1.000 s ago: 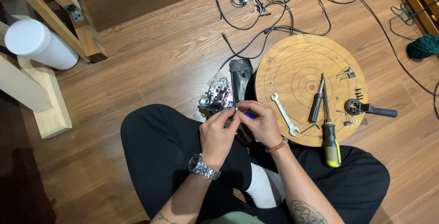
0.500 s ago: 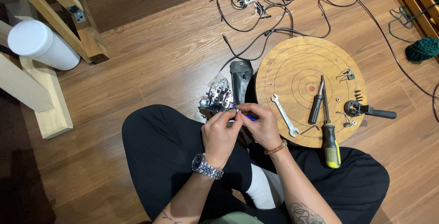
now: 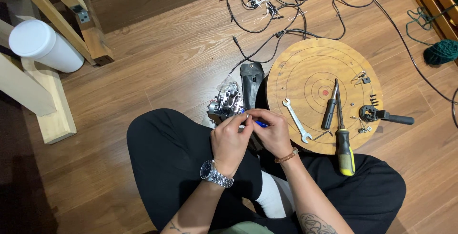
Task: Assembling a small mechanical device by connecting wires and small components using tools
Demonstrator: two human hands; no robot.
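We take the round wooden board on the floor as our landmark. On it, near its middle, lie a silver wrench, a dark-handled screwdriver and a longer screwdriver with a yellow and black handle, side by side; toward its right edge sits a black tool with a round head, with small screws and clips scattered near it. Beyond the board's far edge a tangle of black cables spreads over the floor, and a ball of green yarn lies well off to its right. A black pouch stands just beside the board's left edge, and far to the left are a white cylinder and a wooden frame. Just left of the board, beside the pouch, we see the small metal mechanism, silvery, with many tiny parts, resting by the knee. Our left hand and right hand meet at it, fingers pinched together around a small blue piece that shows between them; which hand grips it we cannot tell.
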